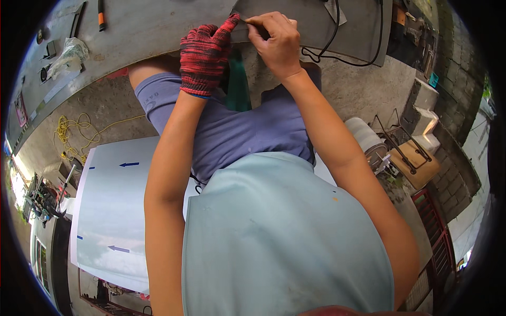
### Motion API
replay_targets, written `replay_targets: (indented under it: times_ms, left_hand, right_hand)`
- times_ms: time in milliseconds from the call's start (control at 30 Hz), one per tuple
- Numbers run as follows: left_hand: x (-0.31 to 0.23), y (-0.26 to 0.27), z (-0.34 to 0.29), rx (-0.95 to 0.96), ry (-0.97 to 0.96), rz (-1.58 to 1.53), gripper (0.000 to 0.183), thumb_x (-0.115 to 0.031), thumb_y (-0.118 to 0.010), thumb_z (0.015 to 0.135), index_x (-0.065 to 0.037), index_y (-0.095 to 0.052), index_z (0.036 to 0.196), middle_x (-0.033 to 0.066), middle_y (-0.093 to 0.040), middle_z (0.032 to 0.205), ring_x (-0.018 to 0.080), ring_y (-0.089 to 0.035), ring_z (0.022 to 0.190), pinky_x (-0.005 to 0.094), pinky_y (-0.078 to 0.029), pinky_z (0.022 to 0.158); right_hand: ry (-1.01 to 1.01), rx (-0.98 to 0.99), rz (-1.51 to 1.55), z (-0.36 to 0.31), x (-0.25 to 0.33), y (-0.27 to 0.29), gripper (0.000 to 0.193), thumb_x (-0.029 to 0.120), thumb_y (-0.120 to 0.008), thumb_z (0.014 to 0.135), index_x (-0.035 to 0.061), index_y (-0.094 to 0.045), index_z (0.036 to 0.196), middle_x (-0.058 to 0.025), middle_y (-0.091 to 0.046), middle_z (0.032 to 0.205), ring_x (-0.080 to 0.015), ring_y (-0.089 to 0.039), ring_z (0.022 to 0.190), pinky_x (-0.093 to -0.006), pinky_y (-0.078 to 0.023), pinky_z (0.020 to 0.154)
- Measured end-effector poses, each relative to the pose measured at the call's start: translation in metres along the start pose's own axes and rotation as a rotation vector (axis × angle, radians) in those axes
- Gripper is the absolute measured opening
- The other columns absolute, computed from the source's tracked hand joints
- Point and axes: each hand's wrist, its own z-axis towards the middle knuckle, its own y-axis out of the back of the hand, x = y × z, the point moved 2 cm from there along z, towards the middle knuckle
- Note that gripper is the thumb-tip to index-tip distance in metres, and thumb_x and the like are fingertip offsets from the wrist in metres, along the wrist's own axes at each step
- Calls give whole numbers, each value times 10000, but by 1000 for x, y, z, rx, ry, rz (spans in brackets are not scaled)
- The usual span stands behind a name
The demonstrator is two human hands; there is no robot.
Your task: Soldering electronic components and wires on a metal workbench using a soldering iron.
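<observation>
First comes a crumpled clear plastic bag [73, 53] on the flat grey counter [142, 31]; next, the red-and-black-gloved left hand [203, 60], forefinger extended, its grip unclear; then a small thin grey piece [239, 15] over the counter, pinched by the bare right hand [276, 39] with its fingers [263, 22].

Worn concrete floor [379, 87] lies near grey blockwork [458, 68].

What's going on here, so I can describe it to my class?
A person in a pale apron is at a grey table. The bare right hand seems to pinch a thin piece, too small to identify; the gloved left hand is close beside it. A clear plastic bag lies on the table's left side.
</observation>
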Motion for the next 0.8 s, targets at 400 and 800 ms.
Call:
replay_targets:
  times_ms: [400,800]
  left_hand:
    - [1,-4,-2,-47,-20,46,521,-133,-728,900,-271,-669,1399,114,-693,920,330,-659,824,476,-537,724]
    - [-2,-2,0,-22,23,48,614,-106,-726,828,-317,-647,1399,86,-674,859,342,-660,775,479,-544,669]
  right_hand:
    - [17,-37,-78,-3,4,-4,112,148,-821,817,152,-764,914,6,-722,896,-212,-682,848,-354,-437,829]
    - [15,-52,-74,-2,3,-6,106,146,-821,798,173,-763,882,21,-696,852,-202,-659,823,-358,-417,819]
